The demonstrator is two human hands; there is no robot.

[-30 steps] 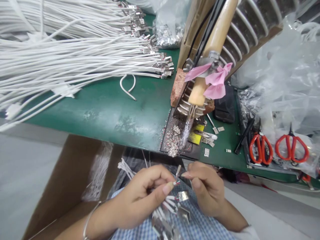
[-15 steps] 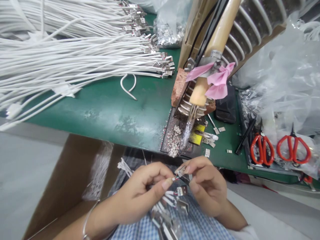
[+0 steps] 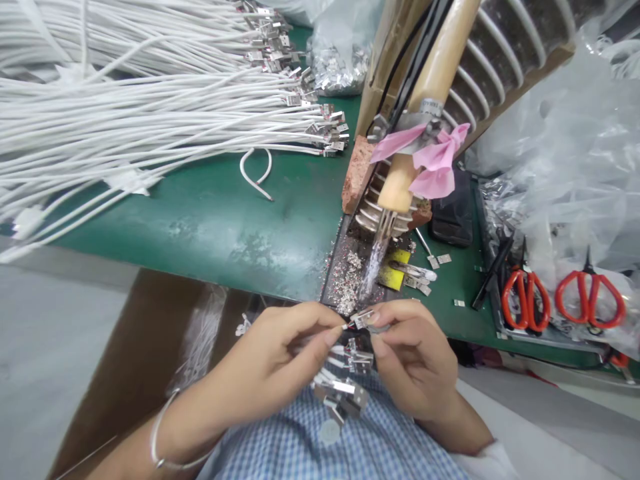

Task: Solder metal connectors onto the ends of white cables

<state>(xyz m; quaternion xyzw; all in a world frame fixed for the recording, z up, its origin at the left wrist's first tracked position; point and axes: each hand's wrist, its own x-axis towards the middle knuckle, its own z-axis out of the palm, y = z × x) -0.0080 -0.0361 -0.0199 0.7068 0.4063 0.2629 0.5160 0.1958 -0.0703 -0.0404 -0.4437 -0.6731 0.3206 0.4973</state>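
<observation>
My left hand (image 3: 280, 360) pinches a bunch of short white wires (image 3: 330, 363) with metal terminals (image 3: 345, 390) hanging below it, over my blue checked lap. My right hand (image 3: 410, 360) pinches one small metal terminal (image 3: 363, 318) against the stripped wire tip held by my left thumb and forefinger. Both hands sit just below the front edge of the green table (image 3: 210, 220), under the soldering iron (image 3: 395, 193) whose tip points down onto a dirty tray (image 3: 350, 273).
A large pile of white wires with terminals (image 3: 150, 100) covers the table's left. Two red scissors (image 3: 525, 300) (image 3: 590, 300) lie at the right beside crumpled clear plastic bags (image 3: 565, 153). A cardboard box (image 3: 135, 347) stands at my left knee. A brick (image 3: 356, 177) props the iron's stand.
Both hands have risen toward the table edge. The right hand turned the terminal from upright to lying flat and brought it onto the wire tip held by the left hand.
</observation>
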